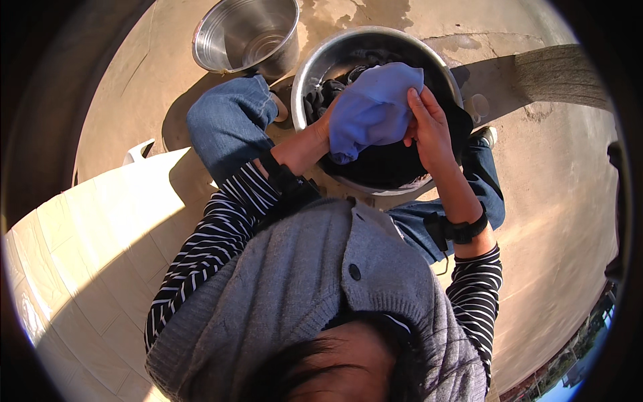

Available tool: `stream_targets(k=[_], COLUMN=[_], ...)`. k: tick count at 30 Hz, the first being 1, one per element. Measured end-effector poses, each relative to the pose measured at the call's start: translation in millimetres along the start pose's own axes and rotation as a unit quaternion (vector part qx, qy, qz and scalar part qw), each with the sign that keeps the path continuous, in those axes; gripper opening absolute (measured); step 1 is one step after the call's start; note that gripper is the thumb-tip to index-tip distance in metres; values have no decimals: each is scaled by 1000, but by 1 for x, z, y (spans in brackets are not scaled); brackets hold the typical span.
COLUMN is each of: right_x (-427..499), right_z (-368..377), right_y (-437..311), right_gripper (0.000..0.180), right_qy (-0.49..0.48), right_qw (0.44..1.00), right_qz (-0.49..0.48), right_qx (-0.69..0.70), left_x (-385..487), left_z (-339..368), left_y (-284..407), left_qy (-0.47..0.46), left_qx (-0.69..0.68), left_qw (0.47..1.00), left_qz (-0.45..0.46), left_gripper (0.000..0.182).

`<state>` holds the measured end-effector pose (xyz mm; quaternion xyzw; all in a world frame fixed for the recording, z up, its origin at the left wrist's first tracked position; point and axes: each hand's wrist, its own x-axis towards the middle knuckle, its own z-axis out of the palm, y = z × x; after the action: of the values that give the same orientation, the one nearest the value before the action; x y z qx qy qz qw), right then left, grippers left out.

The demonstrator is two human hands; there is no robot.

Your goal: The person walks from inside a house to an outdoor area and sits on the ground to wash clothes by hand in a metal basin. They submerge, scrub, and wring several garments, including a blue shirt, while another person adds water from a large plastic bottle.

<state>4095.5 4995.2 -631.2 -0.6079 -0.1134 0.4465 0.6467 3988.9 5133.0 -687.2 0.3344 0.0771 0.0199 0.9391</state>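
Note:
A blue cloth item [374,108] is stretched between my two hands above a round metal basin [300,95]. My left hand [327,118] is at its left side, mostly covered by the fabric, so the fingers are hidden. Its upper right edge is pinched between the thumb and fingers of my right hand [432,125]. In the basin lie dark, wet-looking garments [329,93], partly hidden by the blue cloth. A black piece of fabric [456,123] hangs over the basin's right rim.
A metal bucket [246,37] stands beside the basin at upper left. To the right, a small translucent cup [479,105] is on the concrete floor [542,176]. My knees flank the basin. Wet patches mark the floor behind it, and a pale tiled surface [100,241] spans the left.

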Motion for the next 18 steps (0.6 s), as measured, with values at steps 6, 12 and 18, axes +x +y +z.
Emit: stream_targets(k=[6,12,18], right_x=[41,146,191], right_z=[-42,-226,-392], right_y=[39,86,160], right_gripper=[34,21,35], right_qy=[53,262,291], right_qw=[994,920,746], right_qz=[55,-34,102], right_qx=[-82,-290,-590], left_x=[21,31,35], left_z=[-26,-71,-93], left_y=[-28,-52,-68], left_qy=[51,64,176], left_qx=[38,158,-201], left_qw=[998,985,952], left_qz=[-20,-23,-151], left_gripper=[49,54,60])
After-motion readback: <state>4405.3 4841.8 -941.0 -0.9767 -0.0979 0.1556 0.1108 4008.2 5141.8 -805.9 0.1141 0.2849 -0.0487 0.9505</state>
